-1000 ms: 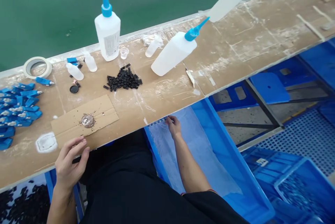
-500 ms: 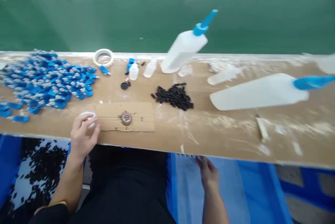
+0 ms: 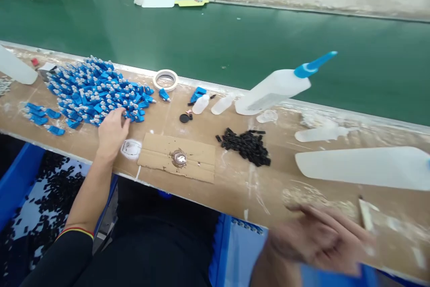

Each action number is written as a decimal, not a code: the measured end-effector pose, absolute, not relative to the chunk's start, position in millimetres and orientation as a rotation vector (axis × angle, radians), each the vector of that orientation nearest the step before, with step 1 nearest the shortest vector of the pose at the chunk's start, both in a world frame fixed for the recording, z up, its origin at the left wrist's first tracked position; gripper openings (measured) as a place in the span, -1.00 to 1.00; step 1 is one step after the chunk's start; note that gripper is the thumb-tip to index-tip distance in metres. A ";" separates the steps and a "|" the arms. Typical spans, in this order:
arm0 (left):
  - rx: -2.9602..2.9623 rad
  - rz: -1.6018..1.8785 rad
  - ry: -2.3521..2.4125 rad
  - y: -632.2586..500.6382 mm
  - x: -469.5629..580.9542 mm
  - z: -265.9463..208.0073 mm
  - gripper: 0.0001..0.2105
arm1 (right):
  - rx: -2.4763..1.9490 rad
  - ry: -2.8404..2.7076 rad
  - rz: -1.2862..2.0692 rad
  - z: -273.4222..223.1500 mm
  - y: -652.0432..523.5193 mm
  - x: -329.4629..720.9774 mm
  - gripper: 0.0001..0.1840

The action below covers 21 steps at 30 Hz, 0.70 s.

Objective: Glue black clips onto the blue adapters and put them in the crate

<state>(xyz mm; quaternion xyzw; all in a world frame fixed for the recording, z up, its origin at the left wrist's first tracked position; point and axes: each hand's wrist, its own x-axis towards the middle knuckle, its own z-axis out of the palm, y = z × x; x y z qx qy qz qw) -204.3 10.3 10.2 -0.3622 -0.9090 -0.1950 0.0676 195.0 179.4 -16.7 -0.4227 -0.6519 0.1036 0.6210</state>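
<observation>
A flat rectangular piece of brown cardboard (image 3: 156,155), bearing a shiny, silvery-brown round spot (image 3: 179,158), lies on the brown-covered counter (image 3: 231,193). Left of the cardboard and farther back spreads a large pile of small blue plastic pieces with whitish tips (image 3: 97,92). The person's left hand (image 3: 113,134) is at the near right edge of that pile, its fingers bent down toward the pieces; whether they grasp one, I cannot tell. A white smeared patch (image 3: 131,149) sits between this hand and the cardboard, just beside the latter's left end. To the right of the cardboard, and nearer the person, the right hand (image 3: 322,235) is badly blurred, with its fingers partly stretched out; I cannot tell whether they hold anything. A heap of small black pieces (image 3: 247,146) lies right of the cardboard, a large white bottle with a blue nozzle (image 3: 268,95) stands behind and to its right, and a cream-coloured ring of tape (image 3: 175,82) lies behind it
</observation>
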 end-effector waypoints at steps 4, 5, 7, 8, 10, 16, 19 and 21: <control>-1.084 -0.773 -2.691 3.3 -211.8 4.1 -0.78 | -0.741 -1.925 0.238 -7.2 197.5 151.2 -0.81; -1.061 -0.872 -2.642 -1.7 -212.3 2.9 -0.81 | -0.750 -2.076 0.281 -6.5 204.9 144.1 -0.82; -0.947 -1.127 -2.542 -13.4 -209.0 2.2 -0.85 | -0.791 -2.308 0.302 -8.0 220.7 133.8 -0.80; -0.868 -1.285 -2.492 -19.4 -205.1 2.8 -0.84 | -0.814 -2.406 0.298 -10.0 228.0 130.2 -0.79; -0.665 -1.706 -2.345 -30.3 -193.3 6.1 -0.81 | -0.871 -2.541 0.274 -15.3 240.1 124.7 -0.77; 0.209 -3.006 -1.877 -47.6 -152.2 25.2 -0.84 | -1.018 -2.685 0.202 -26.5 251.5 111.1 -0.81; 0.349 -3.228 -1.817 -45.5 -137.7 30.8 -0.80 | -1.071 -2.676 0.180 -27.9 249.2 106.5 -0.77; 0.283 -3.327 -1.810 -40.1 -128.9 32.1 -0.78 | -1.101 -2.646 0.189 -28.5 246.9 106.2 -0.73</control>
